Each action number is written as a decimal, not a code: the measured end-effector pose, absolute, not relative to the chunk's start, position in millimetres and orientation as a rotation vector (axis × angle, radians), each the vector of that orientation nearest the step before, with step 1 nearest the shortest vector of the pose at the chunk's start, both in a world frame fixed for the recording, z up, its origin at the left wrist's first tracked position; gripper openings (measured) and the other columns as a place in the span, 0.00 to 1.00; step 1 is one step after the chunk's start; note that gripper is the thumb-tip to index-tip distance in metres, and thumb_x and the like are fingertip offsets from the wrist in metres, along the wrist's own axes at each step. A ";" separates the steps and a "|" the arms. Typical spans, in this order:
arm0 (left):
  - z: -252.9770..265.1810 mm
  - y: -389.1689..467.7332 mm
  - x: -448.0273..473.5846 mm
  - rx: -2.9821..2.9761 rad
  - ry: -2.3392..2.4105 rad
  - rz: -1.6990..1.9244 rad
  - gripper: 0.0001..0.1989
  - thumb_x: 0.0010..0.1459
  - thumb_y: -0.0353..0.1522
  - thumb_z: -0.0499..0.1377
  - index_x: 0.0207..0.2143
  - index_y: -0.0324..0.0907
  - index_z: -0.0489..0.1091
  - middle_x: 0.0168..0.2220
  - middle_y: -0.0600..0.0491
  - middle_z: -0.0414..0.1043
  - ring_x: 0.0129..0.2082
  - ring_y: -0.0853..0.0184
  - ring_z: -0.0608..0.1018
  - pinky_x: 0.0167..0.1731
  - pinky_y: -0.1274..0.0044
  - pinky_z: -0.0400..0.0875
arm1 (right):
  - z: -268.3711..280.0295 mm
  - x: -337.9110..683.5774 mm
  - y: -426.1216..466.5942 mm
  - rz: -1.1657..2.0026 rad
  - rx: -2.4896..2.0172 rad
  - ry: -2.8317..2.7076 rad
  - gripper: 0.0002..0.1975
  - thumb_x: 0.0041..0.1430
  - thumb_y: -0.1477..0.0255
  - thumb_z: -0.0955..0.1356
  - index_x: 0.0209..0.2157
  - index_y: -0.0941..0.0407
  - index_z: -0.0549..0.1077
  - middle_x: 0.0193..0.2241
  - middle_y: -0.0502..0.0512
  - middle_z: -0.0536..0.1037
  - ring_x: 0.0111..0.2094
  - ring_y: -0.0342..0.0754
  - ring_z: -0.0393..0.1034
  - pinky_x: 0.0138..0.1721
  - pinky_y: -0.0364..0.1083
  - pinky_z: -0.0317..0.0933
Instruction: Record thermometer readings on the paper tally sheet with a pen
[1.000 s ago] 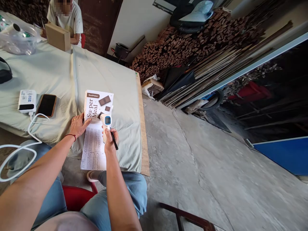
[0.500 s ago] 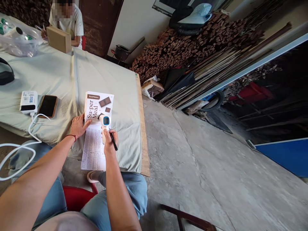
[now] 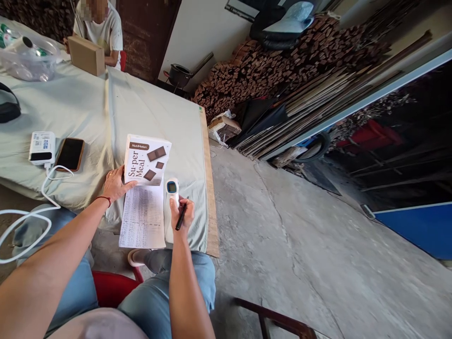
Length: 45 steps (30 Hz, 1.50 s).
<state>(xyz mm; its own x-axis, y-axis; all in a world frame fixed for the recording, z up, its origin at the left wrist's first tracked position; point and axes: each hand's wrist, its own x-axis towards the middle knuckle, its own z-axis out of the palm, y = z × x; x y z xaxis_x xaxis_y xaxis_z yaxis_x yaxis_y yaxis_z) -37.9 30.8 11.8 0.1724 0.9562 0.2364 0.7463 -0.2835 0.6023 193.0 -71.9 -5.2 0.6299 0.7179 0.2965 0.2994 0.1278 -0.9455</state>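
Note:
A white NutriMotion Su-per Meal box [image 3: 147, 160] with brown bars printed on its face is on the cloth-covered table in front of me. My left hand [image 3: 116, 184] holds its lower left corner, thumb along the bottom of the face and fingers at the side. Below the box, a sheet of paper [image 3: 143, 216] densely covered in writing hangs slightly past the table's near edge. Right of the paper, my right hand [image 3: 182, 214] grips a white handheld thermometer [image 3: 172, 187] with a blue-rimmed screen. A black pen [image 3: 181, 217] is tucked in the same hand.
A phone [image 3: 70, 154] and a white power device [image 3: 42, 148] with a white cable [image 3: 38, 212] lie left. Headphones [image 3: 9, 106], a plastic tub [image 3: 31, 66] and a cardboard box [image 3: 86, 55] are farther off. Someone [image 3: 106, 35] sits across the table [image 3: 141, 103]. Firewood [image 3: 243, 70] is stacked behind.
My right hand has moved right with the thermometer and pen, off the paper and away from the box face. The box's face and right side now show more fully. My left hand stays at the box.

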 end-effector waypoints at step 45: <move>10.1 21.2 -28.1 2.258 1.707 0.521 0.65 0.38 0.53 0.69 0.70 0.40 0.39 0.66 0.35 0.56 0.67 0.43 0.58 0.68 0.56 0.41 | -31.7 161.3 -63.9 0.646 -1.535 -1.161 0.11 0.50 0.61 0.66 0.28 0.54 0.74 0.22 0.48 0.76 0.25 0.45 0.65 0.32 0.47 0.62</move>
